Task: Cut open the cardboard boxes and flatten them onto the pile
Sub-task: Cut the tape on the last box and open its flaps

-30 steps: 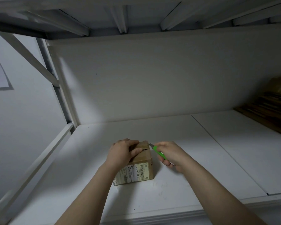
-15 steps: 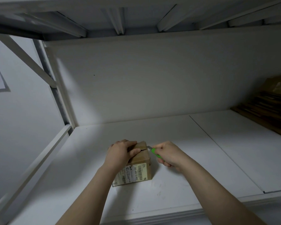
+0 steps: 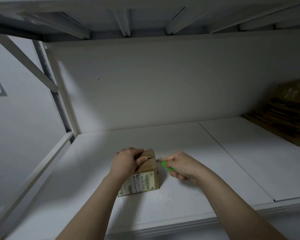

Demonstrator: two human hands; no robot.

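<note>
A small brown cardboard box with a white barcode label on its near side stands on the white shelf. My left hand lies over the box's top left, thumb across the seam between the flaps. My right hand grips a green utility knife, whose blade tip touches the right end of the top seam. A pile of flattened cardboard lies at the far right of the shelf.
An upper shelf with metal ribs hangs low overhead. A white back panel closes the rear. A metal upright and diagonal brace stand at the left. A seam splits the shelf boards.
The knife blade has slid slightly toward me along the box's right top edge. My left hand stays on the box top, and the view has shifted a little.
</note>
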